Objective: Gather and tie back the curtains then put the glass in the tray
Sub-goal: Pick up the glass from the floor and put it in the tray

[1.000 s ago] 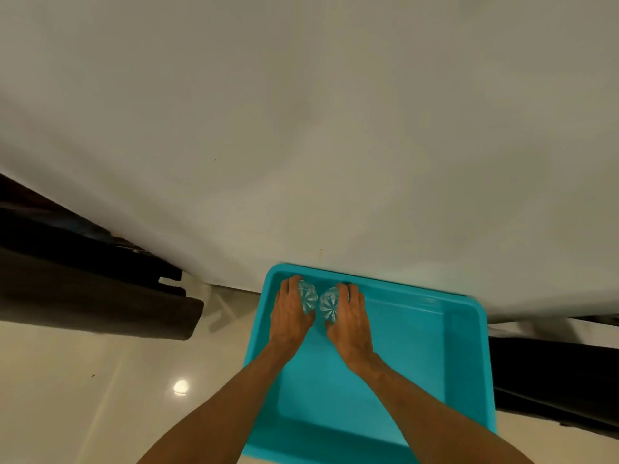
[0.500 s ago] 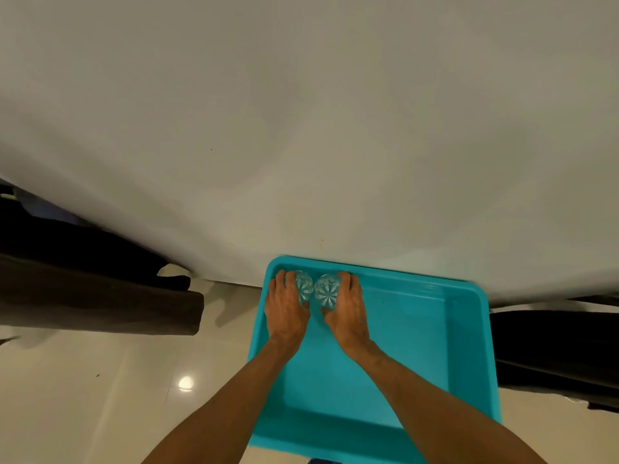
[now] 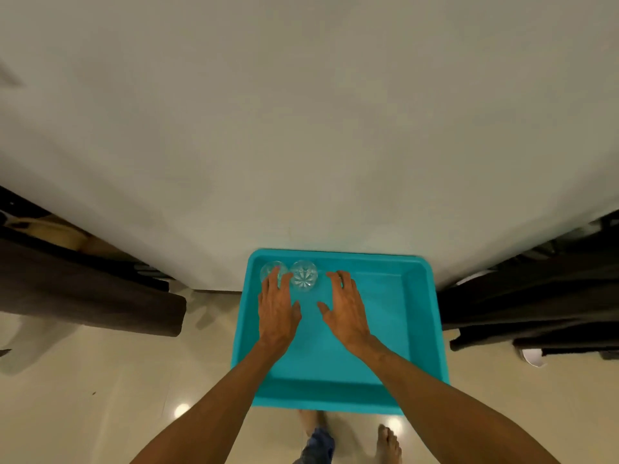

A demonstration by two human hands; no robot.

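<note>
Smooth white surface [image 3: 301,128], glossy cream floor [image 3: 100,380] below, rectangular teal plastic tray [image 3: 435,313] with rounded corners, star-cut clear glass [image 3: 303,275] beside a second glass [image 3: 270,268] in its far-left corner, left hand [image 3: 278,313] and right hand [image 3: 346,313] spread flat, released.

Teal tray [image 3: 407,333] bearing left glass [image 3: 268,268] and right glass [image 3: 303,275] in far-left corner, beige floor [image 3: 83,380] beneath
</note>
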